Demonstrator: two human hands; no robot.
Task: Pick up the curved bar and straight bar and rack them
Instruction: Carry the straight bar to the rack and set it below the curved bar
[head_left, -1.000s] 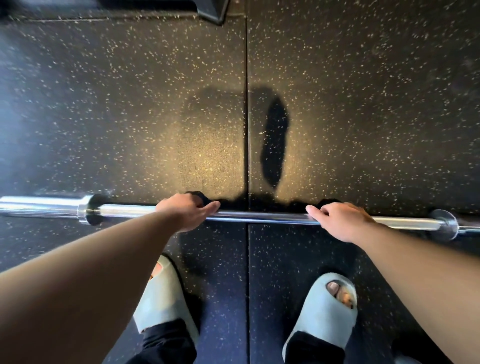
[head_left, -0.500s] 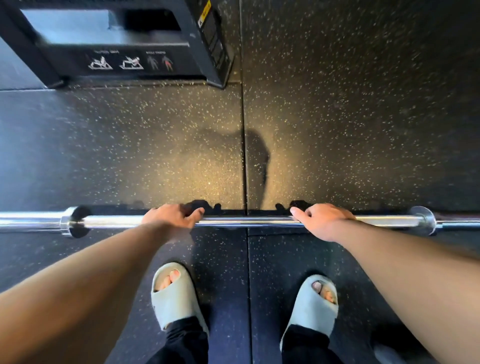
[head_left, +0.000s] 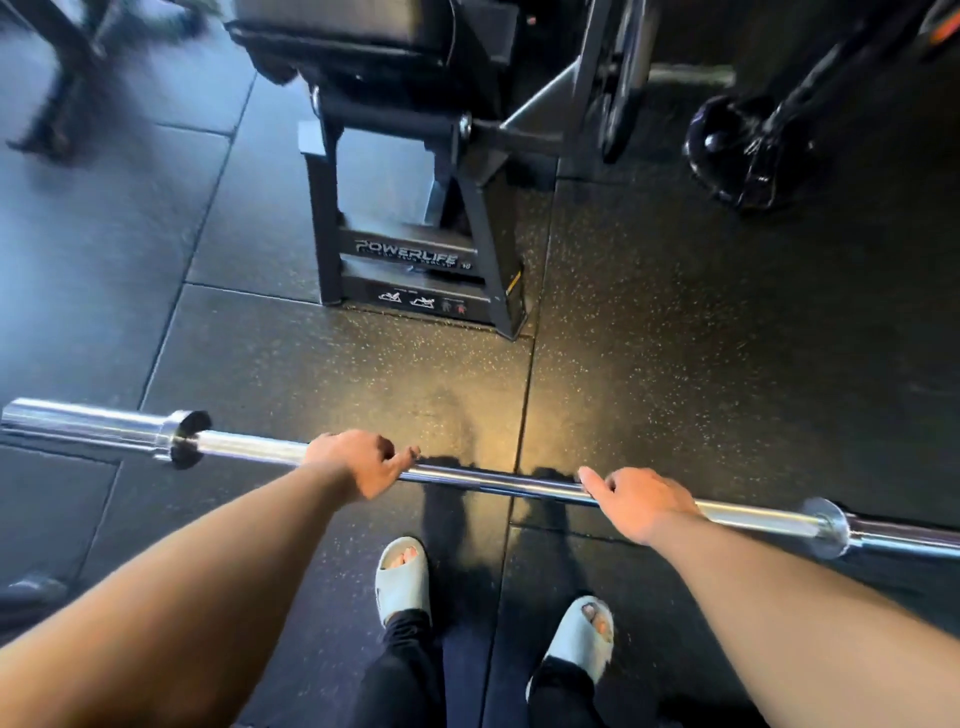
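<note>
A chrome straight bar (head_left: 493, 480) runs across the view from left to right, lifted off the black speckled floor and tilted down toward the right. My left hand (head_left: 358, 462) grips it overhand left of centre. My right hand (head_left: 636, 499) grips it overhand right of centre. Both sleeves and collars of the bar show, the left sleeve (head_left: 88, 423) nearer the camera. No curved bar or rack for the bars is visible.
A black Powerlife machine frame (head_left: 415, 260) stands on the floor straight ahead. Weight plates on a machine arm (head_left: 618, 78) and a black rounded weight (head_left: 727, 140) are at the upper right. My two feet in pale slides (head_left: 402, 579) stand below the bar.
The bar has come up off the floor in both hands. The view has risen and tipped forward, bringing the whole machine frame and the plates into sight.
</note>
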